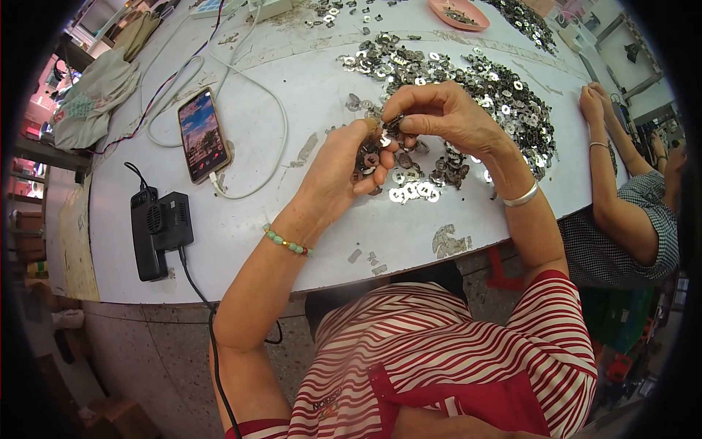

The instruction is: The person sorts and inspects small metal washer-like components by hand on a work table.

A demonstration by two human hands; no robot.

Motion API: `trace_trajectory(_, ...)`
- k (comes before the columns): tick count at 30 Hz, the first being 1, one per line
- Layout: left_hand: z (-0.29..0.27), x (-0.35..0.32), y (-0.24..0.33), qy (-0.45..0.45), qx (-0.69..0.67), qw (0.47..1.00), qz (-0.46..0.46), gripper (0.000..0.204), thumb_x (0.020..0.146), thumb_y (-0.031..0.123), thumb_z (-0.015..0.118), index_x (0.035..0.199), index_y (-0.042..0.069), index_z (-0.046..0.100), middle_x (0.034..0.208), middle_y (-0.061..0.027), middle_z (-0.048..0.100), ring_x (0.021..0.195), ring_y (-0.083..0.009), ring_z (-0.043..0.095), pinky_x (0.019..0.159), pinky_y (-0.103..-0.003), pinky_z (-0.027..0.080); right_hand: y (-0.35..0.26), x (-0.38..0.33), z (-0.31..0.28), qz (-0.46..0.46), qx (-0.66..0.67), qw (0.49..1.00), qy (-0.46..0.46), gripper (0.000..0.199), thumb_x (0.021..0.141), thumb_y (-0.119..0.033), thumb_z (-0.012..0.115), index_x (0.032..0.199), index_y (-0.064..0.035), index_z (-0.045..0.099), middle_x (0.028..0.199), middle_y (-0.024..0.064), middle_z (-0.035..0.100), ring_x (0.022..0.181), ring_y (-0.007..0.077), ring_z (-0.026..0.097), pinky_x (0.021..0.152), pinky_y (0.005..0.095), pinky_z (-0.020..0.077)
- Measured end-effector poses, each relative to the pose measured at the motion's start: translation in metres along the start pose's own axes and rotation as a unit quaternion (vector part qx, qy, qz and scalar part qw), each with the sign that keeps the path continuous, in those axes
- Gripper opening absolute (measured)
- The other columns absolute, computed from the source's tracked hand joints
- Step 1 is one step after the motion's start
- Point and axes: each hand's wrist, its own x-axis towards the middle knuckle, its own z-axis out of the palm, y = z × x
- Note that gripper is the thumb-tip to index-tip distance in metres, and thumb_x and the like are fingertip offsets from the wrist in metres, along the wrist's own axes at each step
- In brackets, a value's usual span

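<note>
My left hand [338, 157] is curled around a clutch of small metal snap-fastener pieces [371, 158], dark and silver, that show between the thumb and fingers. Close against it, my right hand [447, 115] pinches a small dark metal piece [395, 125] between thumb and forefinger, at a bright slotted disc [385, 139] by the left fingertips. Just below the hands lie loose silver slotted discs [415, 192] and darker pieces [449, 174]. A broad heap of the same parts [515, 110] spreads behind and right of my right hand.
Left on the white table [241, 256] lie a phone [203, 135] with a white cable and a black power bank [150, 234] with a black device. A pink tray [459, 13] holds small parts at the back. A co-worker's arm [603, 168] rests at the right.
</note>
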Motion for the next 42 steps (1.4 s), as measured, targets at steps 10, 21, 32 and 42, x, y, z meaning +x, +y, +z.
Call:
trace_trajectory(10, 0.000, 0.002, -0.003, -0.013, 0.051, 0.998, 0.025, 0.035, 0.095, 0.026, 0.035, 0.091, -0.002, 0.054, 0.070, -0.0081, 0.057, 0.050, -0.0114, 0.052, 0.033, -0.019, 0.029, -0.003, -0.004, 0.012, -0.120, -0.216, 0.968, 0.040, 0.016, 0.078, -0.003, 0.066, 0.095, -0.0018, 0.068, 0.082, 0.0030, 0.061, 0.072, 0.0092, 0.057, 0.065, 0.0229, 0.0471)
trace_trajectory(21, 0.002, 0.000, -0.002, -0.011, 0.044, 0.999, 0.029, 0.032, 0.095, 0.025, 0.034, 0.094, -0.001, 0.054, 0.070, -0.0085, 0.058, 0.051, -0.0122, 0.053, 0.034, -0.019, 0.029, -0.010, -0.007, 0.021, -0.103, -0.264, 0.956, 0.082, 0.016, 0.076, -0.004, 0.067, 0.091, 0.0007, 0.062, 0.079, 0.0065, 0.063, 0.069, 0.0112, 0.062, 0.062, 0.0245, 0.0502)
trace_trajectory(32, -0.004, 0.004, -0.004, -0.030, 0.028, 0.999, 0.023, 0.031, 0.096, 0.024, 0.035, 0.092, -0.001, 0.053, 0.071, -0.0093, 0.058, 0.051, -0.0135, 0.053, 0.032, -0.018, 0.030, -0.015, -0.007, 0.024, -0.144, -0.320, 0.932, 0.085, 0.021, 0.073, -0.003, 0.067, 0.091, 0.0020, 0.059, 0.082, 0.0081, 0.063, 0.071, 0.0149, 0.063, 0.066, 0.0272, 0.0544)
trace_trajectory(42, -0.005, 0.004, -0.004, -0.002, 0.017, 0.999, 0.041, 0.027, 0.095, 0.024, 0.040, 0.097, 0.001, 0.053, 0.072, -0.0102, 0.059, 0.052, -0.0142, 0.055, 0.032, -0.018, 0.030, -0.016, -0.008, 0.021, -0.145, -0.276, 0.948, 0.060, 0.025, 0.075, -0.001, 0.068, 0.098, 0.0015, 0.060, 0.091, 0.0072, 0.061, 0.082, 0.0148, 0.063, 0.074, 0.0269, 0.0550)
